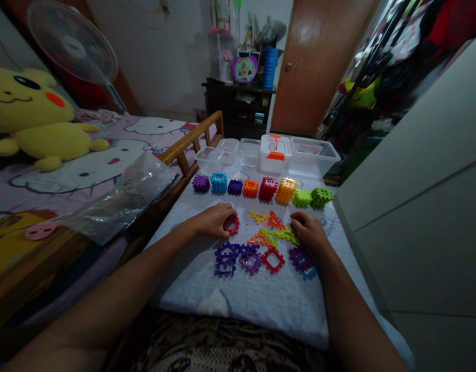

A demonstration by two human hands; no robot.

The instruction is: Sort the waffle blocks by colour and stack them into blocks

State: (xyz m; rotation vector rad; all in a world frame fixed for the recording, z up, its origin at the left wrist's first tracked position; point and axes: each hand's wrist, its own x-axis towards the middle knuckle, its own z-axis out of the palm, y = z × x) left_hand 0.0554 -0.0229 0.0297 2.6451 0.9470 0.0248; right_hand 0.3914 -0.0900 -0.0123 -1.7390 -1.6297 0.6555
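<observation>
My left hand (pixel 218 219) is closed on a red interlocking building tile (pixel 232 226) at the left of the loose pieces. My right hand (pixel 308 227) rests at their right side, fingers curled beside a yellow-green tile (pixel 289 235); whether anything is pinched in it is hidden. Between the hands lie a yellow triangle tile (pixel 257 217) and orange tiles (pixel 275 220). Nearer me are dark purple tiles (pixel 225 267), a purple tile (pixel 252 262), a red square tile (pixel 273 260) and a blue tile (pixel 308 273). Behind them runs a row of colour-sorted tile stacks (pixel 268 189).
Clear plastic boxes (pixel 315 161) and a lidded box with orange clasps (pixel 274 163) line the table's far end. A wooden bed rail (pixel 191 139) borders the left, with a plastic bag (pixel 122 196) beside it. A white cabinet (pixel 424 206) stands close on the right.
</observation>
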